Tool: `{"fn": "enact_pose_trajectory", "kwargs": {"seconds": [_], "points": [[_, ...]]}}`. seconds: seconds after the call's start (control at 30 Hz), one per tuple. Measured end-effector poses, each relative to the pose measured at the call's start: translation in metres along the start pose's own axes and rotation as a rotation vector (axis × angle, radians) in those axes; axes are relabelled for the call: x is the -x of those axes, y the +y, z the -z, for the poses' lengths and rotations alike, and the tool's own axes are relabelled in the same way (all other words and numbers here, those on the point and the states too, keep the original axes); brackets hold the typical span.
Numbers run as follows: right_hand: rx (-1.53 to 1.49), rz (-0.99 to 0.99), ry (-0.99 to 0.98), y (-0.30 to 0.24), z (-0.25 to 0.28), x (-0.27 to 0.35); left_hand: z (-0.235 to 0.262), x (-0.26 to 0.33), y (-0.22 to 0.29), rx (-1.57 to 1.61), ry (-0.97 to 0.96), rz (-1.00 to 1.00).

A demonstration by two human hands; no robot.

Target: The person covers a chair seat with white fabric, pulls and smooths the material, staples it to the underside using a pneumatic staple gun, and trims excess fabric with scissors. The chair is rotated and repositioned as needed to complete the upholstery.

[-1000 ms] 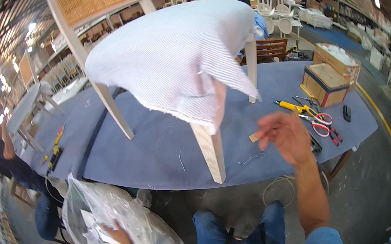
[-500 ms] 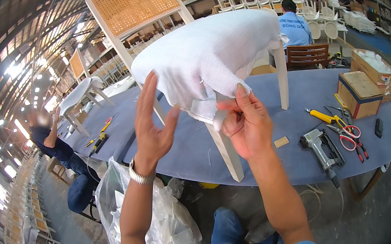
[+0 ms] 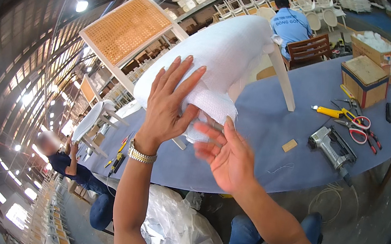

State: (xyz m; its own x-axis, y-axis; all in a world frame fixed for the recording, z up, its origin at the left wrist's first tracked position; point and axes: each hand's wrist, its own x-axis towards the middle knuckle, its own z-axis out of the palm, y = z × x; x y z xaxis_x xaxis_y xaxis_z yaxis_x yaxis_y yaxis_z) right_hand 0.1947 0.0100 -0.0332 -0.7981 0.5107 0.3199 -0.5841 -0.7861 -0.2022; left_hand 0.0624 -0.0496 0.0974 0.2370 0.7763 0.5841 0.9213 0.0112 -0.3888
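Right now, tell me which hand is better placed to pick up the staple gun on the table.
Right. The right hand is open and nearer the staple gun, which lies on its side; the left hand presses flat on the white wrap.

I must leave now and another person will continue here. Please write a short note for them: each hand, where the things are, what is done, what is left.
Left hand: open, palm flat on the white wrap over the chair.
Right hand: open, fingers at the wrap's lower edge, holding nothing.
Chair: lies tilted on the blue table, seat and one leg covered.
Stapler, scissors and boxes lie to the right, untouched.
Done: wrap pulled over the seat.
Left: the loose lower edge seems not yet fastened; cane back is bare.
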Motion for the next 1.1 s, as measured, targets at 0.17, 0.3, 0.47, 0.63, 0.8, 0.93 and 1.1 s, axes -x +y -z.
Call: {"fn": "enact_pose_trajectory", "kwargs": {"seconds": [0.17, 0.3, 0.47, 0.63, 0.8, 0.93, 1.1], "points": [[-0.124, -0.405, -0.21, 0.001, 0.012, 0.011, -0.001, 0.004, -0.003, -0.022, 0.031, -0.026], [-0.099, -0.406, -0.174, -0.007, -0.009, -0.018, -0.002, 0.002, -0.002, -0.012, 0.039, -0.021], [-0.036, -0.179, -0.024, 0.002, -0.01, -0.033, 0.001, 0.002, -0.004, 0.023, 0.01, -0.023], [0.332, 0.003, -0.041, 0.002, -0.001, -0.025, 0.009, 0.008, -0.002, 0.122, 0.003, 0.057], [0.665, 0.104, -0.051, 0.006, 0.006, -0.023, 0.001, 0.037, -0.014, 0.048, 0.031, 0.152], [0.821, 0.13, -0.024, 0.011, 0.009, -0.018, -0.004, 0.036, -0.012, 0.062, 0.074, 0.13], [0.941, 0.169, -0.008, 0.011, 0.01, -0.021, -0.019, 0.035, -0.011, 0.093, 0.16, 0.121]]}}
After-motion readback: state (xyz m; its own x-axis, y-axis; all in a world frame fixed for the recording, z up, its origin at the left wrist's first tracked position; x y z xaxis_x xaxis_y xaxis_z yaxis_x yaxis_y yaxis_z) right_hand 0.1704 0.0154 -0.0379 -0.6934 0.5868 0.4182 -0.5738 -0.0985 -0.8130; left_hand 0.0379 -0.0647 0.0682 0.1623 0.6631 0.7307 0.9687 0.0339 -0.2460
